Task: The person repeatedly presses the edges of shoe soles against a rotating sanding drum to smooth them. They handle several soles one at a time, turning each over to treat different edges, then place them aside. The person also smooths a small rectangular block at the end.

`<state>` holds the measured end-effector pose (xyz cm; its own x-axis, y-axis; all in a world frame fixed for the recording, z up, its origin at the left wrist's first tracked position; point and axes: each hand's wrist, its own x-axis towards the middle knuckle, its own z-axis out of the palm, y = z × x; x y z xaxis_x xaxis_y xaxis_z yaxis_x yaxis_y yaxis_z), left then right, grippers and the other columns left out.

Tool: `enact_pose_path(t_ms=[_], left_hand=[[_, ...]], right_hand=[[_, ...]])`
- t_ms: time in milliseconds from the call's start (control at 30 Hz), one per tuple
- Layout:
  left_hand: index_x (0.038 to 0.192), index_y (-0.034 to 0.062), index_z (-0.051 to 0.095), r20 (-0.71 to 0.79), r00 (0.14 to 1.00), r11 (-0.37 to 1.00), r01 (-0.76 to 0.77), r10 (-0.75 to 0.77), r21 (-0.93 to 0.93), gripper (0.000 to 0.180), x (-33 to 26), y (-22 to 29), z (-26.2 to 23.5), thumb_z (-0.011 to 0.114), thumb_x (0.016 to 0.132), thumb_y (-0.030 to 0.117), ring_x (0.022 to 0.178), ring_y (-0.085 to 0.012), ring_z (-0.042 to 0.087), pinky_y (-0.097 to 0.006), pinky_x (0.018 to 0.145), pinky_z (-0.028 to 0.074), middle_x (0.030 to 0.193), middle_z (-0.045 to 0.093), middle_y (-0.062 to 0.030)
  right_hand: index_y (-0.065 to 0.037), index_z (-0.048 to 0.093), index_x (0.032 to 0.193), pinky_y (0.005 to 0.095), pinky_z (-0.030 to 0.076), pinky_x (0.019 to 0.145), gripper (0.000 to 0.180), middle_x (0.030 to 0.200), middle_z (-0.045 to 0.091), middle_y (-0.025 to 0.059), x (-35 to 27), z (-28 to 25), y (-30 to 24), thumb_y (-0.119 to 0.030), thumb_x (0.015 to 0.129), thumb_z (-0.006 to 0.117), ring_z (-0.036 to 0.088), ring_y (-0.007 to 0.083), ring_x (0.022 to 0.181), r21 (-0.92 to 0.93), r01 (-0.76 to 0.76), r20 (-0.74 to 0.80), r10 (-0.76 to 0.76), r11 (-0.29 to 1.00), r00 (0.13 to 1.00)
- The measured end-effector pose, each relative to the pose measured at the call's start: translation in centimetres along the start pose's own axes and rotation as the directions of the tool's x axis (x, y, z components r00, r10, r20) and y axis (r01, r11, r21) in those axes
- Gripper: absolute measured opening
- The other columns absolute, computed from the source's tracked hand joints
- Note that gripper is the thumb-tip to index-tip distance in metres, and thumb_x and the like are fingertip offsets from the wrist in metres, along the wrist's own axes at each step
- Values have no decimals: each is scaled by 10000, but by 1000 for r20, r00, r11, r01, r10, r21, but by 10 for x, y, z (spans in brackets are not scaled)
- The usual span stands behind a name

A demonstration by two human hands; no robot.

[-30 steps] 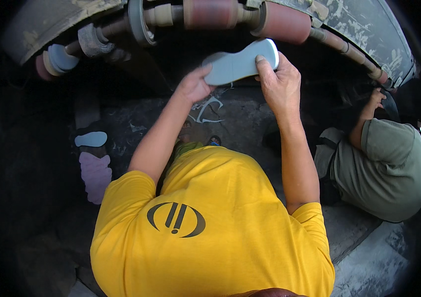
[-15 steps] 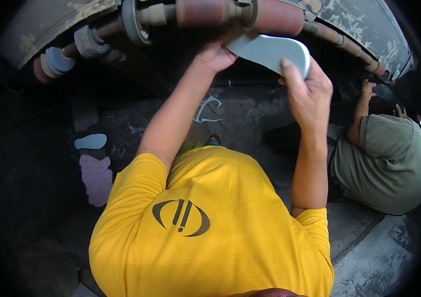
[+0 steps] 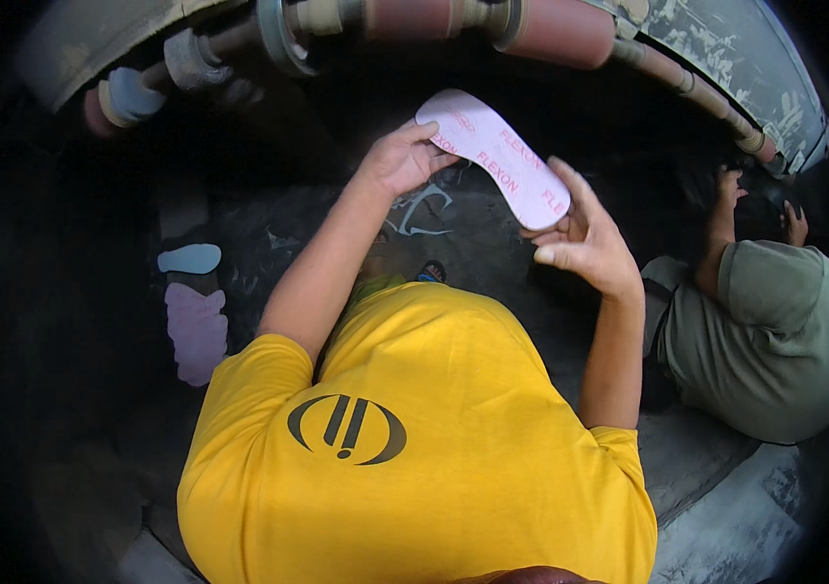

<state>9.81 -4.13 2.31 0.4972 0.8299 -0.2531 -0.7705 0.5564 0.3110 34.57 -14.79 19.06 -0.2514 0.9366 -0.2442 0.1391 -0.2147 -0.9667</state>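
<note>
A shoe insole (image 3: pixel 502 161), pale pink with red print on its upper face, is held aslant in front of me. My left hand (image 3: pixel 403 161) pinches its left edge near the broad far end, thumb on top and fingers underneath. At the narrower near end, my right hand (image 3: pixel 589 238) cups the insole's rim with its fingers; the thumb stands away from it. Part of the right fingers is hidden beneath the insole. Both hands are below the machine's red abrasive rollers (image 3: pixel 558 34), and the insole is apart from them.
The machine's shaft carries more wheels, including a grey one (image 3: pixel 286 39). Lower left lie a light-blue insole (image 3: pixel 190 258) and a stack of pink pieces (image 3: pixel 197 331). White scraps (image 3: pixel 424 212) lie on the dark floor. A co-worker in a green shirt (image 3: pixel 774 331) sits at the right.
The insole has come down from the rollers toward me and been turned over, from its pale blue face to its printed pink one. My right thumb has lifted off it.
</note>
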Motion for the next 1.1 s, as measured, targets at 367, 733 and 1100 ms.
enact_pose_path(t_ms=[367, 733, 1100], left_hand=[[1249, 12, 564, -118, 966, 915, -255, 229, -314, 272, 47, 4, 14, 538, 1002, 124, 1166, -316, 625, -459, 1005, 530, 1237, 647, -153], [1249, 81, 639, 224, 962, 987, -145, 156, -65, 296, 28, -23, 92, 666, 961, 142, 1156, -236, 658, -432, 1011, 513, 1195, 704, -99], [1232, 36, 611, 315, 945, 955, -168, 87, 242, 341, 17, -24, 137, 726, 944, 176, 1042, -188, 680, -343, 938, 546, 1123, 694, -104]], right_hand=[[39, 715, 1072, 342, 540, 705, 372, 857, 718, 142, 66, 28, -40, -302, 951, 629, 675, 205, 717, -484, 171, -350, -369, 858, 861], [13, 656, 954, 328, 490, 633, 203, 783, 607, 128, -67, 23, -26, -190, 957, 651, 636, 216, 695, -719, 137, -312, -493, 682, 812], [-1, 668, 1179, 399, 534, 882, 460, 1009, 721, 188, -17, 31, 20, -381, 921, 691, 706, 278, 999, -425, 17, -290, -154, 905, 945]])
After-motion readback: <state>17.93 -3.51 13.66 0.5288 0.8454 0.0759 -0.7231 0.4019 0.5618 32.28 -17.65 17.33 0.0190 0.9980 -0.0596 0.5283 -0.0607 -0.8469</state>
